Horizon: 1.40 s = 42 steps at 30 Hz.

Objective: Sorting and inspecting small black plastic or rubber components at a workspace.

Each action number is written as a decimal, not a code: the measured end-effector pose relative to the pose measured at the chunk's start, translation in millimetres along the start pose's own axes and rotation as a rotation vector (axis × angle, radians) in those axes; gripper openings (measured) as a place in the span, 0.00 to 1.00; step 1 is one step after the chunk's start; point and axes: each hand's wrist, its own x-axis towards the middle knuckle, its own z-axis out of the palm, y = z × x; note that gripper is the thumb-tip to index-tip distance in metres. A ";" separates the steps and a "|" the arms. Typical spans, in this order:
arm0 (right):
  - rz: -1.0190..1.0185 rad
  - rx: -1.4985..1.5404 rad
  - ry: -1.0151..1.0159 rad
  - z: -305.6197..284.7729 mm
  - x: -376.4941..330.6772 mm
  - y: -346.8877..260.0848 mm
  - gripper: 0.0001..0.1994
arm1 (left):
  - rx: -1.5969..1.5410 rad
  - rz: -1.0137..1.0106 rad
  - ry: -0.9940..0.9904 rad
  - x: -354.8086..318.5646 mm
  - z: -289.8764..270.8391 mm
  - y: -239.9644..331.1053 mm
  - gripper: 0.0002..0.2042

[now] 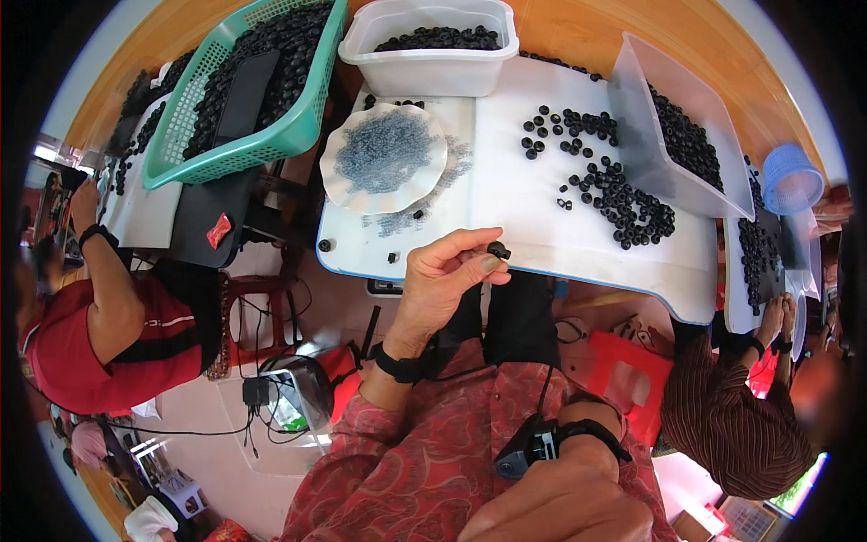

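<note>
My left hand (pixel 444 271) is raised at the near edge of the white board (pixel 524 194) and pinches a small black ring part (pixel 497 249) between thumb and fingertips. My right hand (pixel 564 506) rests low near my lap, its fingers curled closed, apparently holding nothing; a black wristband with a small device sits on that wrist. A loose heap of black ring parts (pixel 623 203) lies on the board to the right of my left hand. A scalloped white dish (pixel 386 155) with tiny grey pieces stands on the board's left side.
A white tub (pixel 432 41) and a clear tilted tub (pixel 673 126) hold more black rings; a green basket (pixel 244 86) is full of them. A person in red (pixel 99 316) sits at left, another in stripes (pixel 736 406) at right. A blue cup (pixel 790 179) stands far right.
</note>
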 end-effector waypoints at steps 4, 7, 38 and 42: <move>0.028 0.027 -0.036 -12.1 -4.2 -4.9 0.13 | -0.038 0.008 -0.014 -4.6 -0.7 2.0 0.16; 0.054 0.049 -0.073 -28.6 -5.8 -10.8 0.14 | -0.065 -0.001 -0.018 -8.7 -2.2 5.8 0.15; 1.008 -0.399 0.278 -87.5 -81.5 91.9 0.06 | -0.078 -0.095 0.144 -20.6 -7.2 8.4 0.07; 0.917 -0.410 0.305 -72.9 -73.6 94.9 0.07 | -0.127 -0.112 0.186 -19.5 -10.1 6.6 0.08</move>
